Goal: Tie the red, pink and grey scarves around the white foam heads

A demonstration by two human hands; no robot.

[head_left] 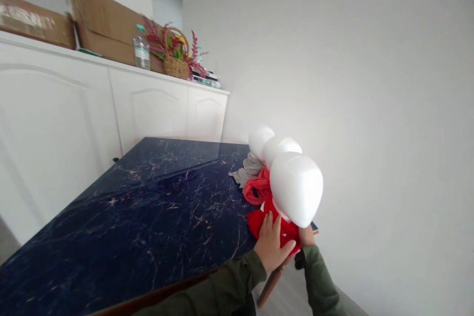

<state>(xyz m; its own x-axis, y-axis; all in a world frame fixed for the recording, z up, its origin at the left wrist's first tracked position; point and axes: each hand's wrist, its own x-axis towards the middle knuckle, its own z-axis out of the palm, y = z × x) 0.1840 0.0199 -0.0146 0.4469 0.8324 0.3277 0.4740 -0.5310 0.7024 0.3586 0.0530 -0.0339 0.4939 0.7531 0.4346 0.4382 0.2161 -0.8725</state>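
Three smooth white head-shaped forms stand in a row along the table's right edge, the nearest one (pixel 296 187) largest in view. Red cloth with small white patches (pixel 256 221) is bunched around its base. My left hand (pixel 272 244) lies on this cloth with fingers spread and thumb out to the right. Close to the form's lower right side is my right hand (pixel 306 237), its fingers hidden behind the form and the cloth. A coral-red cloth (pixel 257 188) lies by the middle form (pixel 281 148), and a grey cloth (pixel 246 170) by the far form (pixel 260 140).
The dark blue marble-patterned table (pixel 166 207) stretches left. White cabinets (pixel 159 103) behind it carry cardboard boxes (pixel 99 19), a plastic bottle (pixel 141 49) and a wicker basket of flowers (pixel 177 65). A plain wall (pixel 370 84) rises close on the right.
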